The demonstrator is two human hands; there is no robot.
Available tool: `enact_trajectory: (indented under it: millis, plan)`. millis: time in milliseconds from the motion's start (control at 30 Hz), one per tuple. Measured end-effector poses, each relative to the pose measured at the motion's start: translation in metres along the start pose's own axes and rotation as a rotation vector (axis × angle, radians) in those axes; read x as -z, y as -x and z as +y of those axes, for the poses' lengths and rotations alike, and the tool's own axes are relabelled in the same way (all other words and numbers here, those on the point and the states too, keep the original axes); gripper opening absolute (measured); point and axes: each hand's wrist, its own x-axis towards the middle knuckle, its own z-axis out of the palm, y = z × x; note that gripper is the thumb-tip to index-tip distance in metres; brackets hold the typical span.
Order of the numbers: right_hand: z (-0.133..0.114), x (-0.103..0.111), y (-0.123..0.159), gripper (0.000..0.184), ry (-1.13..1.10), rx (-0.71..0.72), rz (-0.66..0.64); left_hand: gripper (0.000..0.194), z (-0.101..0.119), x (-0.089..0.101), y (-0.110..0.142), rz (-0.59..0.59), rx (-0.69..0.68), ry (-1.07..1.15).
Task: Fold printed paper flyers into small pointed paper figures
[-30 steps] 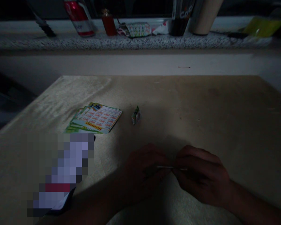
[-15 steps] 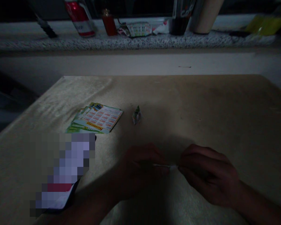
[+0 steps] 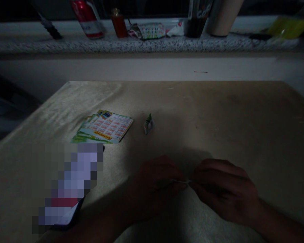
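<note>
Low in the middle of the head view, a thin white paper-like strip point(image 3: 179, 181) runs between my two hands; its kind is too dark to make out. My left hand point(image 3: 157, 184) is closed, pinching it from the left. From the right, the fingertips of my right hand point(image 3: 225, 189) close on its other end. The two sets of fingertips almost meet, and they hide most of the strip. Beyond my left hand, a small crumpled green-and-clear wrapper point(image 3: 148, 125) lies on the table.
Printed cards point(image 3: 108, 125) lie fanned out at left on the table point(image 3: 230, 108). Nearer, a phone with a blurred-out screen point(image 3: 71, 189) rests beside my left forearm. A granite sill point(image 3: 116, 46) behind carries a red can point(image 3: 87, 20), an orange-red bottle point(image 3: 119, 26) and a dark bottle point(image 3: 196, 23).
My left hand has shifted slightly right, so its fingertips are closer to my right hand's. Less of the white strip shows between them. The things on the table stay put.
</note>
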Motion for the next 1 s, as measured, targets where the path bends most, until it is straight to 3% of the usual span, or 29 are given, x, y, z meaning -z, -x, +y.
enact_trajectory:
  millis: [267, 633, 800, 1000]
  plan:
    - [0.001, 0.001, -0.003, 0.009, -0.052, -0.027, -0.051, 0.004, 0.0, -0.001, 0.003, 0.008, 0.049, -0.007]
    - [0.005, 0.004, 0.005, 0.011, -0.128, -0.174, -0.084, 0.008, -0.001, 0.003, 0.001, -0.02, -0.092, -0.105]
    - [0.004, 0.004, 0.003, 0.01, -0.162, -0.149, -0.073, 0.008, 0.001, 0.01, -0.003, -0.072, -0.128, -0.138]
    - [0.007, 0.006, 0.001, 0.011, -0.082, -0.134, -0.009, 0.011, 0.0, 0.009, -0.004, 0.035, -0.04, -0.106]
